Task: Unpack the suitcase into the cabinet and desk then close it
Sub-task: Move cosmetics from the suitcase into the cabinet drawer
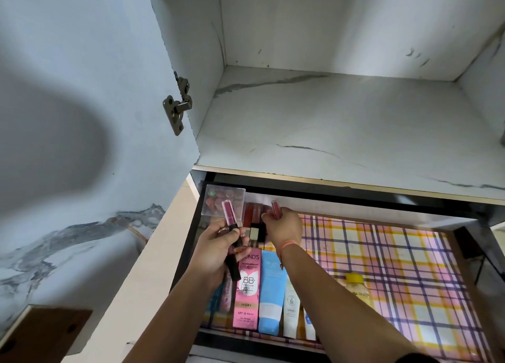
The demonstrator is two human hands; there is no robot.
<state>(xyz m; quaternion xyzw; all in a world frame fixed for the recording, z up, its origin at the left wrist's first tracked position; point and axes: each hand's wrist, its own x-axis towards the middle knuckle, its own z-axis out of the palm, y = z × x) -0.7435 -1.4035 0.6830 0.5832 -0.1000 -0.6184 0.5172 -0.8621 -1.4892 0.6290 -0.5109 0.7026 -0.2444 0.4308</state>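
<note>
Head view: right hand (284, 227) half hides red lipstick (274, 208).

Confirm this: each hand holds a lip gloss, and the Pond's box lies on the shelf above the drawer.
Not quite. The head view shows the Pond's box lying in the drawer, not on the shelf. The left hand and right hand each hold a lip gloss.

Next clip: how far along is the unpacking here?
Done: a Pond's BB cream box, blue tube, white tube and yellow-capped bottle lie in the open drawer, lipsticks at its back. In hand: the right hand sets a red lip tube beside them; the left hand holds pink tubes. Left: placing those; the suitcase is out of view, so its contents and closing cannot be judged.
</note>
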